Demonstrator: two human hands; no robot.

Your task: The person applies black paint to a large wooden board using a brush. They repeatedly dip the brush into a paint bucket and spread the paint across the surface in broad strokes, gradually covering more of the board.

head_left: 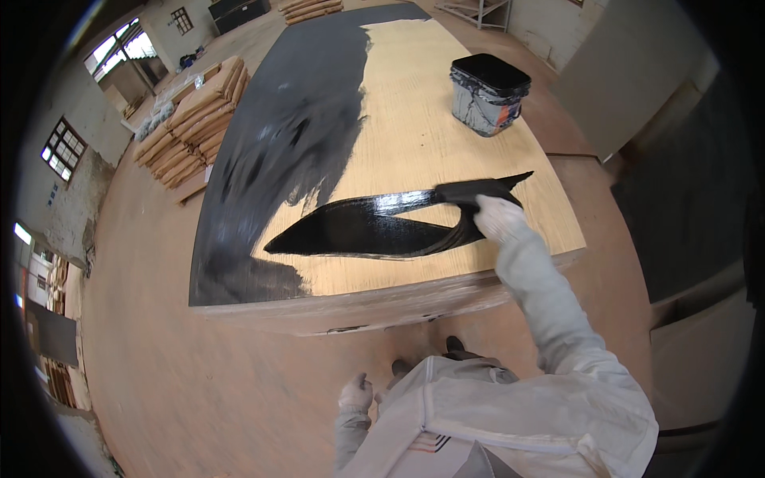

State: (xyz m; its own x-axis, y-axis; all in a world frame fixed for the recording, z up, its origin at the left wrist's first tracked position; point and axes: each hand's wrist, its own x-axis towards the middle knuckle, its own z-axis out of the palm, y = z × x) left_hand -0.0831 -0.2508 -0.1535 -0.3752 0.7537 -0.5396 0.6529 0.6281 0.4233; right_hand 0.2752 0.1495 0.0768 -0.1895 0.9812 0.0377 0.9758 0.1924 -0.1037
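Covering the board's L side, well L of the person's R hand, is a dark coat, dull in places; prob. tacky, best not touched. Nearer that hand, just L of it, a wet band shines jet black, w/ a loop of bare wood inside; looks slick and easily smeared.

Below, nearer the body, the gloved L hand hangs well apart from the board, fingers loosely curled; from here I can't tell if anything's in it.

Directly under and L of the R hand's fingers sits a dark spreader, on the board. R hand's clamped on it, approx. at its R end. I'd guess it's light, flat and a bit slippery w/ paint; hold the back edge, clear of the wet face. Motion blur + black-on-black hide its outline, exact type and the fingertips.

Beyond the R hand, farther up the board, a paint-smeared bucket: prob. heavy if full; grip both sides low. Can't make out its fill level.
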